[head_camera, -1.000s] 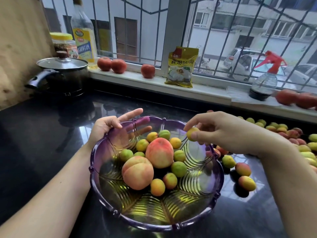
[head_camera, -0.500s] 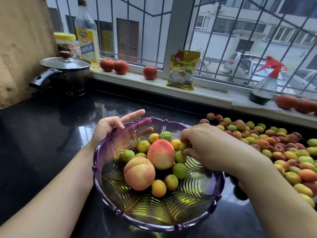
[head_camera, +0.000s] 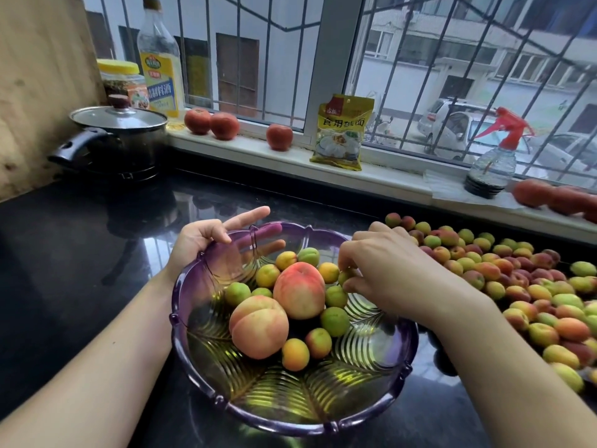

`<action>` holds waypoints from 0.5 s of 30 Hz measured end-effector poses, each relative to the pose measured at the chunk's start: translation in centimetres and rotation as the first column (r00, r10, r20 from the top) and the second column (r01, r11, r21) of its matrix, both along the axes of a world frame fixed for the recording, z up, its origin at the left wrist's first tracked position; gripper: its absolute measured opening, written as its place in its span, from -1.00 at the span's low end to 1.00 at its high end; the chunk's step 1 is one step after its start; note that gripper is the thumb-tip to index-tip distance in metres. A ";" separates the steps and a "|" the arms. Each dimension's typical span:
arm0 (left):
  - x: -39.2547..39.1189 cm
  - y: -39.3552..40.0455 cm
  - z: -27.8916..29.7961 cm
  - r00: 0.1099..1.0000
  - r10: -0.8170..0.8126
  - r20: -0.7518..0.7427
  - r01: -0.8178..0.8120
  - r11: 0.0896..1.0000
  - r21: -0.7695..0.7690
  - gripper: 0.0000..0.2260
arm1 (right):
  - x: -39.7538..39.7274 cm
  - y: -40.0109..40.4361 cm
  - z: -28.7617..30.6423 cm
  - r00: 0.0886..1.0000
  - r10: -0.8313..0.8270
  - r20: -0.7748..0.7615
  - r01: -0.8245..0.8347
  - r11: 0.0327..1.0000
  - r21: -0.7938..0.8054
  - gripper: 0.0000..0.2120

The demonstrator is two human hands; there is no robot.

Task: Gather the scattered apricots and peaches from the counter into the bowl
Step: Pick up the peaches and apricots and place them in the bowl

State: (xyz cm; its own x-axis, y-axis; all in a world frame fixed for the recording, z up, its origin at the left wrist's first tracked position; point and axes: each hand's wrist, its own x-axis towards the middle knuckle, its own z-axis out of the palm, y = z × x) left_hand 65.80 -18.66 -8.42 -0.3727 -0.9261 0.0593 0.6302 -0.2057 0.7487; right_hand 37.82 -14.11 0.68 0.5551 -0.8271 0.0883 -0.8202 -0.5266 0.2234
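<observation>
A purple glass bowl (head_camera: 200, 367) stands on the black counter and holds two peaches (head_camera: 298, 289) and several small apricots (head_camera: 334, 321). My left hand (head_camera: 206, 236) holds the bowl's far left rim, thumb inside and fingers behind the glass. Over the bowl's right side, my right hand (head_camera: 387, 270) pinches a small greenish apricot (head_camera: 345, 277) in its fingertips, low among the fruit. A large heap of apricots (head_camera: 517, 279) covers the counter to the right of the bowl.
A lidded black pot (head_camera: 119, 137) stands at the back left. On the windowsill are an oil bottle (head_camera: 160, 59), a jar, red peaches (head_camera: 279, 137), a yellow packet (head_camera: 342, 132) and a spray bottle (head_camera: 494, 156). Bare black counter (head_camera: 64, 270) lies left of the bowl.
My right hand has come down from above the bowl's far rim into its right side with the small apricot. The left hand stays on the rim.
</observation>
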 end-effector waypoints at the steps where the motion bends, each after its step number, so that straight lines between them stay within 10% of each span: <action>1: 0.0 -0.2 -0.2 1.000 -0.005 -0.006 0.005 1.000 0.009 -0.23 | -0.3 0.0 0.3 1.000 -0.004 0.030 0.002 0.999 0.034 -0.79; 8: 0.2 -0.7 -0.3 0.996 -0.048 -0.072 0.047 0.999 -0.015 -0.29 | -5.0 -1.2 4.0 0.724 -0.216 0.655 0.296 0.955 -0.012 -0.91; 15: -0.6 0.3 0.4 0.999 -0.006 -0.042 0.006 1.000 0.001 -0.10 | -8.0 -4.0 0.2 0.714 -0.634 0.295 0.592 0.773 0.228 -0.88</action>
